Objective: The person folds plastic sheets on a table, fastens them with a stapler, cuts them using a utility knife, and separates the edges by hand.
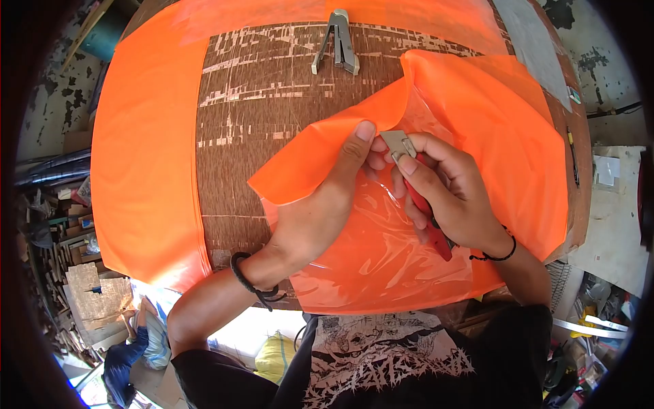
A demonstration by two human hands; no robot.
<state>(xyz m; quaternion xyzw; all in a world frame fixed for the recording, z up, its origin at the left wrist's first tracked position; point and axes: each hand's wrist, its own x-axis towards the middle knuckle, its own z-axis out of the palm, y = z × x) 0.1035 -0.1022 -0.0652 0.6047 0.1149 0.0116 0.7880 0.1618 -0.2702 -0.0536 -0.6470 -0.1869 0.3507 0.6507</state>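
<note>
Right hand [453, 191] curled round red cutter [439, 242], thumb on metal head [394, 144]; left hand [323, 208] pinching orange sheet [306, 160], thumb extended.

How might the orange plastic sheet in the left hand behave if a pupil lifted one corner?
The orange plastic sheet would probably sag, since it bends softly where the left hand pinches it. Its shiny creases suggest thin, slippery film, likely light for its size.

Your head view is bright and evenly lit, bulging with wide-angle distortion and ringed by black corners. Light glares in streaks off the clear plastic [381, 252] and burns out the floor [255, 332] below the table [235, 163], whose centre looks reasonably sharp.
</note>
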